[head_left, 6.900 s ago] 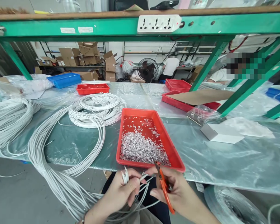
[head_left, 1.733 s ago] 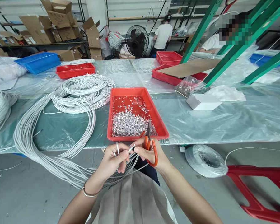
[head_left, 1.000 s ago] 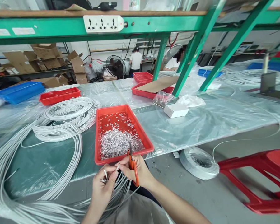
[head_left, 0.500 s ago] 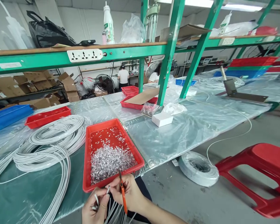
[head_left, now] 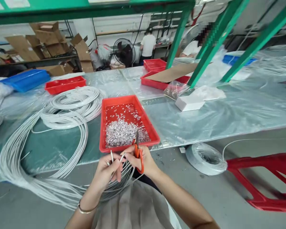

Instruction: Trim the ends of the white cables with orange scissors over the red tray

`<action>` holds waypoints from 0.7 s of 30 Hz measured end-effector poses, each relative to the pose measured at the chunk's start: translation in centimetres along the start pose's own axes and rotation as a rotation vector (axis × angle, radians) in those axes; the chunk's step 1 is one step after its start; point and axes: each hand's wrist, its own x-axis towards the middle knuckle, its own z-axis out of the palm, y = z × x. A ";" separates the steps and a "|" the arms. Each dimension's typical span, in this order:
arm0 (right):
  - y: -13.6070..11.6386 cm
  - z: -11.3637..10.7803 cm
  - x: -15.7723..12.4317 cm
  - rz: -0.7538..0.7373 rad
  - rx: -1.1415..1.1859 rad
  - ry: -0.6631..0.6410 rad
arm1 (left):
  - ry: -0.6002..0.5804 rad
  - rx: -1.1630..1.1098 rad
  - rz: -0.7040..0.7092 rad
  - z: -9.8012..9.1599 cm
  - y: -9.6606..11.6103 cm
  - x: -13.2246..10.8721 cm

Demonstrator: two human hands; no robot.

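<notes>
Because the white cable end [head_left: 122,157] sits right between our hands, it's all about angle there, not reach. Long axis runs roughly 7 to 1 o'clock, tip up and away from us. Left hand [head_left: 107,170] is at 8 o'clock of it, closed, thumb and fingers pinching its lower part; a second cable end [head_left: 112,156] sticks up from the same grip toward 12. Right hand [head_left: 148,161] is at 3 o'clock, wrapped round orange-handled snips [head_left: 137,150], thumb and forefinger up by the tip. We can't call either hand nearer. Snips' blades point to 12, at 2 o'clock from the tip and apart from it. Can't tell if they're fully together, or if anything's fitted on the tip: too small. Red tray [head_left: 147,119] with small metal pieces [head_left: 120,132] is on the desk [head_left: 228,111] just ahead at 12; cable bundle [head_left: 50,190] lies toward 9.
</notes>
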 end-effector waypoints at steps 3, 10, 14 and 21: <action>-0.1 -0.1 -0.3 -0.022 0.022 -0.033 | -0.060 -0.129 0.002 0.2 0.6 -0.4; -0.3 0.1 -0.4 -0.106 -0.009 -0.092 | -0.223 -0.292 -0.086 -0.6 0.4 -0.6; -1.0 0.0 -0.3 -0.100 -0.071 -0.117 | -0.357 -0.290 -0.106 -0.6 0.3 -0.6; -2.2 -1.2 0.8 -0.069 -0.273 -0.007 | -0.132 0.028 -0.028 1.0 1.0 -1.1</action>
